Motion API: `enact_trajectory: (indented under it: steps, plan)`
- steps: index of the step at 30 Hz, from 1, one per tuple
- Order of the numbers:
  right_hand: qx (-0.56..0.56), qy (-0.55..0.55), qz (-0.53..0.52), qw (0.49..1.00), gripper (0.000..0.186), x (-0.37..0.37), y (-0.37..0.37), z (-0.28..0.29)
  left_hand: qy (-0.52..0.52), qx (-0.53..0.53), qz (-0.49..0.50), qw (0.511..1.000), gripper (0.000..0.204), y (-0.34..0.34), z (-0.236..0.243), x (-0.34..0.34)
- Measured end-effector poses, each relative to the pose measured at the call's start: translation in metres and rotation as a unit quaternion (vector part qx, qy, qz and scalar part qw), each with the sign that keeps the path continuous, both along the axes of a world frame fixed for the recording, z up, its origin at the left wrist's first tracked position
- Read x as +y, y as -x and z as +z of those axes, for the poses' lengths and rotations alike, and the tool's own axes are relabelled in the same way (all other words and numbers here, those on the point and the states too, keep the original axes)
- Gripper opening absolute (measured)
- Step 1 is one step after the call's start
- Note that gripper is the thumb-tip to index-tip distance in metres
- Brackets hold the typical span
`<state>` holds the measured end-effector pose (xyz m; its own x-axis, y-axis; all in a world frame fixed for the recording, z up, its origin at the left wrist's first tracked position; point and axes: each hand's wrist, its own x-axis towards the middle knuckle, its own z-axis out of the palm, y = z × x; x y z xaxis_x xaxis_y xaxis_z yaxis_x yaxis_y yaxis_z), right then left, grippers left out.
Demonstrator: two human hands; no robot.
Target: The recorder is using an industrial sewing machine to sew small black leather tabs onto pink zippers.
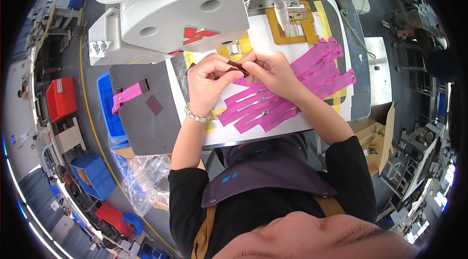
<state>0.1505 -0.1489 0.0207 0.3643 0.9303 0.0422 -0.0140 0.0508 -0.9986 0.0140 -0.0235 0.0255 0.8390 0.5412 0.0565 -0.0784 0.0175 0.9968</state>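
At upper centre, the bare left hand [205, 82] and bare right hand [274, 74] pinch a small, dark-brown, flexible-looking piece [235, 64], probably steadying it from both sides.

Head-worn fisheye, near, steeply downward

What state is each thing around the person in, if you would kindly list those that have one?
Left hand: pinching a dark brown piece
Right hand: pinching too
Dark brown piece: held up, partly hidden
Pink zipper strips: spread out, overlapping
Lone pink strip: lying apart
Brown patch: lying flat, loose
Clear plastic bag: crumpled
Cardboard box: open
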Motion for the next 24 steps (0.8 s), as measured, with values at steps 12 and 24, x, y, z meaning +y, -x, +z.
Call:
enact_trajectory:
  steps: [12,24]
  plan:
    - [0.266,0.02,0.0,0.964,0.022,0.004,0.005,-0.025,0.039,-0.006,0.064,0.997,0.01,0.01,-0.021,-0.004]
    - [0.243,0.024,-0.042,0.969,0.015,0.004,0.01,-0.023,0.031,0.028,0.112,0.993,0.011,0.004,-0.027,-0.005]
